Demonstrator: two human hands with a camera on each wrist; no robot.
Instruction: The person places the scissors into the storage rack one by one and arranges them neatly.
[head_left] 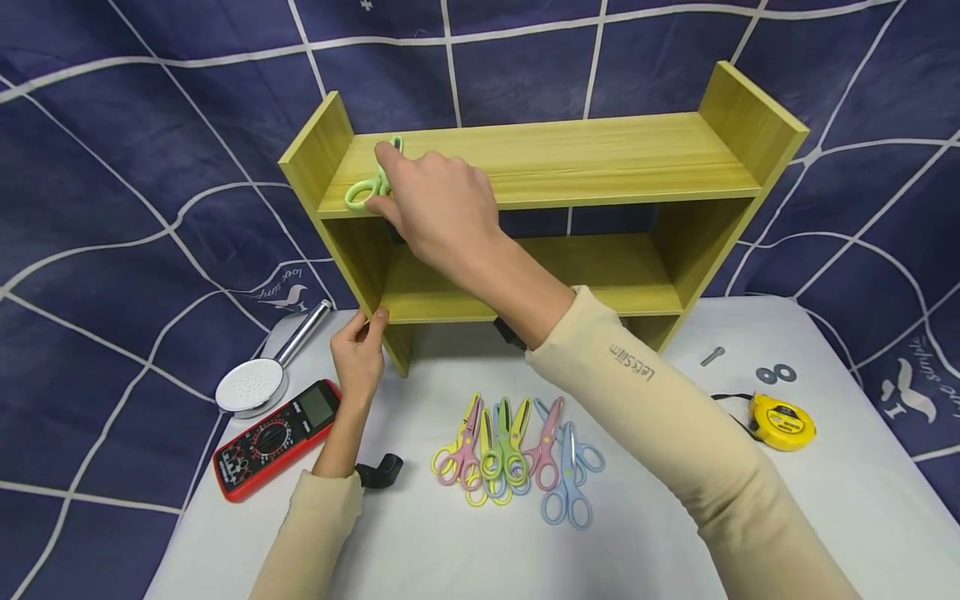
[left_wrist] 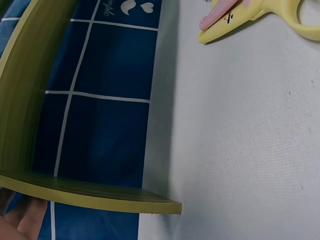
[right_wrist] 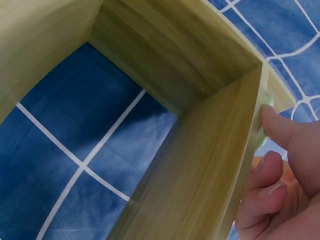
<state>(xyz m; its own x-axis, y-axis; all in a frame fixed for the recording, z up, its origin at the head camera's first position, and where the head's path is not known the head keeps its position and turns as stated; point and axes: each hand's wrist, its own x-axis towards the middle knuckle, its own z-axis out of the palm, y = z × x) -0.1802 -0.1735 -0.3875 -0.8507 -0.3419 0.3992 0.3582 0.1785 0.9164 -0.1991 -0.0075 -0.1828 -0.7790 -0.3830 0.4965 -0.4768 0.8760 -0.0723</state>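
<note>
Right hand (head_left: 431,204): fingers curl on the green scissors (head_left: 369,185) on the top shelf (head_left: 600,158), far left.
Scissors' long line: points far.
Left hand (head_left: 358,354): pinches the shelf's near left edge.

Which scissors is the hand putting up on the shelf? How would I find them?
Look at the yellow-green wooden shelf standing on the white table. On its top board, at the left end, lie the pale green scissors, under the right hand. All the other scissors lie bunched on the table.
</note>
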